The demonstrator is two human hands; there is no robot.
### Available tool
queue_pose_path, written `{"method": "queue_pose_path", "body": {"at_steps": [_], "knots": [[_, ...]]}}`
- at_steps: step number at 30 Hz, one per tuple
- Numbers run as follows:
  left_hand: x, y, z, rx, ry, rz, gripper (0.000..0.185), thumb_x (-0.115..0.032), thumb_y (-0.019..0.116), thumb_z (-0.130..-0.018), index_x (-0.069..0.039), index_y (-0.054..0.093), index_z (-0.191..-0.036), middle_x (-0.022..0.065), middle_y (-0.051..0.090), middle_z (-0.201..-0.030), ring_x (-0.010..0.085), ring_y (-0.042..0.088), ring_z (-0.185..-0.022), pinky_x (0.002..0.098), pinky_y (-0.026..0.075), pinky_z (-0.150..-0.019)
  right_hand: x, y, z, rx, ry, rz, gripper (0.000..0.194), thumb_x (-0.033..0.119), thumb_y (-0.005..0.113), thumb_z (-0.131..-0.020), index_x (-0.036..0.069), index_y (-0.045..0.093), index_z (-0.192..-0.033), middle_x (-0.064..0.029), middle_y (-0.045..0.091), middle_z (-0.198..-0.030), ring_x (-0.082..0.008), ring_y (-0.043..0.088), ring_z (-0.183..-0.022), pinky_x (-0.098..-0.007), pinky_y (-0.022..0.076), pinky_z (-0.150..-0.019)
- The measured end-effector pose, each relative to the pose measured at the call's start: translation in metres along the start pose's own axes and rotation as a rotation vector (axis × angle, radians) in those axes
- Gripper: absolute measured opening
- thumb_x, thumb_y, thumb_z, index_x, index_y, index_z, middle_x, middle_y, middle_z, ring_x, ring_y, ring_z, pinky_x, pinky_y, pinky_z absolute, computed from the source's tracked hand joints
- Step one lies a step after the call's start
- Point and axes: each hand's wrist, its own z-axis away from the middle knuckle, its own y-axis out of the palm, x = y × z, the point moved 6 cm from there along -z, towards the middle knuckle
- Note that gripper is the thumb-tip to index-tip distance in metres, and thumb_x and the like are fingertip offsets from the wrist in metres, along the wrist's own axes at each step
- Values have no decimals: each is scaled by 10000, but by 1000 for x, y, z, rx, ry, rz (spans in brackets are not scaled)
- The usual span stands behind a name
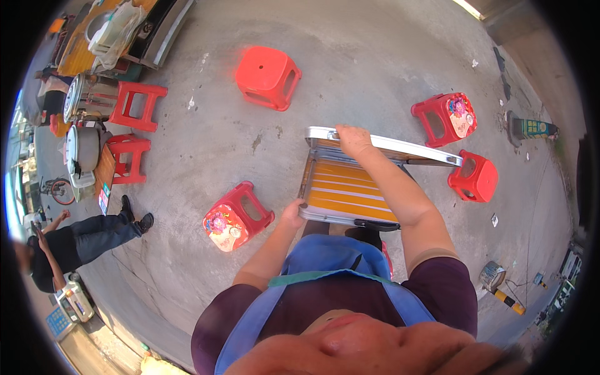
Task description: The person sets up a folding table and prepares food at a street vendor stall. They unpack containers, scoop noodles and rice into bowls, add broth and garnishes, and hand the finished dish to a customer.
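Observation:
In front of my body I have a folding table [344, 194] with an aluminium rim, its two halves partly folded at an angle. The inner face of the lower half shows orange-yellow and pale stripes. My right hand [354, 140] grips the silver rim of the raised half [405, 147] near its left end. At the near left corner of the lower half, my left hand [294, 213] holds the metal edge. A dark carry handle [376, 225] sits on the near edge. Part of the table is hidden behind my right forearm.
Red plastic stools stand around me: front [262, 68], left [236, 215], and two right [447, 119] [476, 176], one by the raised half's end. Left are metal pots [89, 147] on stools and a standing person [89, 239]. A traffic cone [532, 129] is far right.

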Motion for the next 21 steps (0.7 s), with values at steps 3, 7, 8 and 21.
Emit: {"method": "queue_pose_path", "body": {"at_steps": [3,7,8,21], "knots": [[12,67,19,101,69,-75,275,-92,615,-869,47,546,-1096,160,624,-1026,307,633,-959,443,515,-883,-66,-56,25,-83,102,52,181,109,517,-877,109,582,-1046,-150,677,-1018,-362,663,-939,-486,528,-772],[28,177,77,24,384,-449,310,-67,638,-812,58,555,-1084,150,638,-971,249,640,-885,385,525,-781,-217,-140,93,-408,231,-118,269,-15,529,-782,78,575,-1030,-226,653,-921,-434,631,-933,-518,490,-750],[33,200,86,27,477,-553,300,-52,634,-805,52,560,-1077,141,641,-954,238,642,-866,376,530,-758,-244,-161,123,-504,290,-150,293,-28,523,-773,64,576,-1046,-234,649,-910,-431,632,-917,-500,496,-764],[-99,255,85,90,939,-1927,678,-8,648,-777,-53,421,-1414,172,606,-1218,277,588,-1125,358,462,-964,-554,72,454,-1240,1079,-927,378,-61,488,-842,16,597,-1195,-45,655,-1044,-152,591,-944,-294,473,-850]]}}
